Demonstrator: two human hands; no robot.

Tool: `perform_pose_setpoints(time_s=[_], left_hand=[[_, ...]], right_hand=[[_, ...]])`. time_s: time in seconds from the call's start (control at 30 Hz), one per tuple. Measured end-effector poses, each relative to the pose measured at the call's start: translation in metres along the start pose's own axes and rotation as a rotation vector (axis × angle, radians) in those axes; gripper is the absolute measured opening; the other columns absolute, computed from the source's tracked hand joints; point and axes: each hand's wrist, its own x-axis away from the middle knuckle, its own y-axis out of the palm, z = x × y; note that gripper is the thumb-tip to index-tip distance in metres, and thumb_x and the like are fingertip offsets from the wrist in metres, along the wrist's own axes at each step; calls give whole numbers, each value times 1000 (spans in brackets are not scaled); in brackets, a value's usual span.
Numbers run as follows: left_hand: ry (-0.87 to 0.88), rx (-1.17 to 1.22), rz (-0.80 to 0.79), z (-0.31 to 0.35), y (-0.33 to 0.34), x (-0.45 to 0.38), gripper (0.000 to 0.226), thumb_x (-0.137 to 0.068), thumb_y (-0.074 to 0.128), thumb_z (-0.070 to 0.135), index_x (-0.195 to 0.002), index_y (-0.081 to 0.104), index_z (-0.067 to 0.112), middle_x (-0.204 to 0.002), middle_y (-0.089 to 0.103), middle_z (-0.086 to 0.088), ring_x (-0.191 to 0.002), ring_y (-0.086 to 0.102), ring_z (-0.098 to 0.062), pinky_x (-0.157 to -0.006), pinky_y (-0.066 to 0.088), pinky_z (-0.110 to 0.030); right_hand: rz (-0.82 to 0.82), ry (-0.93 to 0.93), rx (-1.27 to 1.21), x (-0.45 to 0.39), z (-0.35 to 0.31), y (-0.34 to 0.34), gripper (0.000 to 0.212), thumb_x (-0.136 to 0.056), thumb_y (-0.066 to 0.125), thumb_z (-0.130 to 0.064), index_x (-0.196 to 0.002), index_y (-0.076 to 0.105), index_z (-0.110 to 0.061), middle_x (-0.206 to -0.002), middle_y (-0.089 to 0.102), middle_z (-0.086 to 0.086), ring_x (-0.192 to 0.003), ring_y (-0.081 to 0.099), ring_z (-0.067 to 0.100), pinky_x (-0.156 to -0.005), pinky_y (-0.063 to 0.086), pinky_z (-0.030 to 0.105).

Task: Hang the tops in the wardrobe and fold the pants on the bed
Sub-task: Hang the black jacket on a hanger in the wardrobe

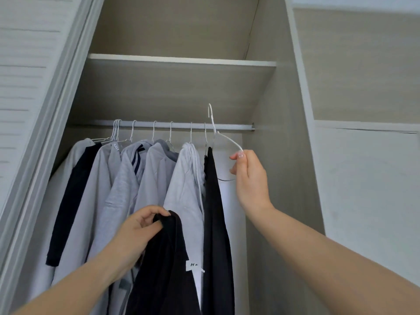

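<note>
My right hand (248,176) pinches a bare white wire hanger (223,139), tilted, its hook raised just above and in front of the wardrobe rail (231,127). My left hand (138,230) grips the top of a black garment (168,269) that hangs down from it in front of the hung clothes. Several grey tops (127,178) and a dark garment (214,201) hang from white hangers on the rail.
A shelf (181,60) runs above the rail. A louvred sliding door (29,87) stands at the left, and the wardrobe's side wall (279,155) at the right. The rail has free length right of the last hanger.
</note>
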Motion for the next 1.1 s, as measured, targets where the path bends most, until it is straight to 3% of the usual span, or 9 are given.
perform_pose_setpoints(time_s=[0.13, 0.33, 0.4, 0.57, 0.73, 0.87, 0.93, 1.0, 1.1], left_hand=[[-51, 7, 77, 1, 7, 38, 24, -91, 60, 7, -85, 73, 27, -94, 74, 0, -82, 71, -13, -65, 55, -21], [-95, -83, 97, 0, 21, 77, 20, -87, 67, 18, -85, 74, 36, -92, 73, 16, -86, 70, -4, -67, 53, -15], [-110, -156, 127, -4, 27, 88, 19, -87, 68, 16, -83, 74, 35, -88, 73, 14, -85, 69, -5, -70, 51, -15], [-205, -327, 147, -16, 44, 110, 9, -86, 68, 15, -94, 71, 19, -98, 71, -2, -94, 66, -18, -90, 52, -32], [-253, -367, 207, -25, 46, 117, 11, -86, 69, 18, -96, 69, 16, -99, 69, -6, -85, 65, -16, -72, 51, -23], [-398, -296, 209, -27, 40, 117, 19, -87, 69, 16, -104, 68, 8, -104, 67, -15, -91, 65, -27, -86, 54, -40], [-438, -202, 196, -25, 37, 120, 23, -90, 64, 9, -111, 65, 0, -99, 66, -19, -82, 64, -26, -80, 56, -37], [-465, -130, 139, -21, 34, 125, 22, -91, 61, 6, -112, 64, -1, -90, 66, -17, -75, 63, -22, -67, 58, -28], [-503, -181, -37, -13, 32, 132, 20, -91, 62, 11, -110, 66, 7, -77, 63, -8, -68, 60, -14, -66, 55, -27]], right_hand=[[68, 16, -98, 44, -37, -53, 32, -102, 32, -23, -80, 54, -29, -59, 45, -13, -57, 44, -1, -59, 38, 9], [115, 180, -272, 104, -77, -137, 34, -95, 33, -35, -74, 59, -32, -51, 42, -11, -54, 41, 10, -53, 37, 11], [117, 245, -332, 122, -90, -155, 35, -99, 32, -31, -76, 58, -26, -50, 39, -11, -55, 38, 13, -56, 39, 14], [167, 398, -485, 153, -114, -193, 39, -104, 30, -24, -76, 56, -16, -49, 33, -7, -47, 32, 10, -55, 39, 20], [246, 543, -617, 166, -126, -219, 40, -103, 31, -24, -71, 52, -15, -48, 27, -6, -44, 27, 11, -47, 35, 19], [298, 622, -668, 166, -128, -238, 40, -102, 33, -22, -67, 50, -16, -47, 24, -6, -43, 23, 11, -43, 31, 17], [311, 641, -692, 167, -126, -247, 38, -101, 33, -20, -67, 49, -17, -47, 23, -6, -43, 22, 10, -42, 30, 16], [314, 662, -706, 167, -121, -254, 37, -100, 33, -19, -66, 50, -17, -48, 23, -6, -43, 22, 10, -43, 30, 15], [338, 716, -731, 167, -110, -263, 38, -99, 36, -23, -66, 51, -17, -48, 23, -7, -42, 21, 10, -42, 28, 15]])
